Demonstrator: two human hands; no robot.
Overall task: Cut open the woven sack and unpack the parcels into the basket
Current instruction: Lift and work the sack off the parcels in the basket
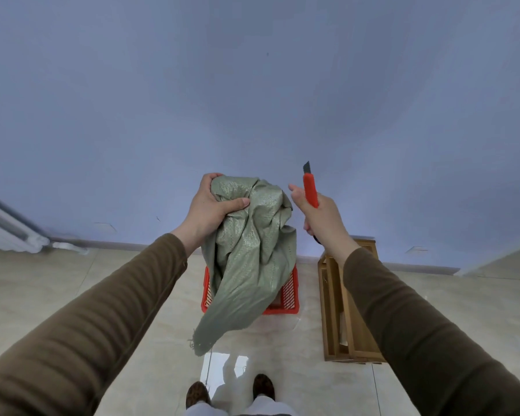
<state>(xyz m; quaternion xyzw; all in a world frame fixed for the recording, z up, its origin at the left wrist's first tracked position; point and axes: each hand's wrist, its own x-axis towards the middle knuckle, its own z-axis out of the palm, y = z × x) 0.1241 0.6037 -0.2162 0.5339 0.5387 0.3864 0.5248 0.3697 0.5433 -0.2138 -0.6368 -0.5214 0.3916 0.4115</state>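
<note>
Hanging in the air from the left hand, whose fingers are bunched tight around its crumpled top, the green sack droops in front of the red basket on the tiled floor and hides most of it, so what lies inside cannot be seen. Beside it the right hand is closed around a red knife, blade up and apart from the sack; a wooden rack stands right of the basket against the blue wall

Head-worn view, forward and downward
</note>
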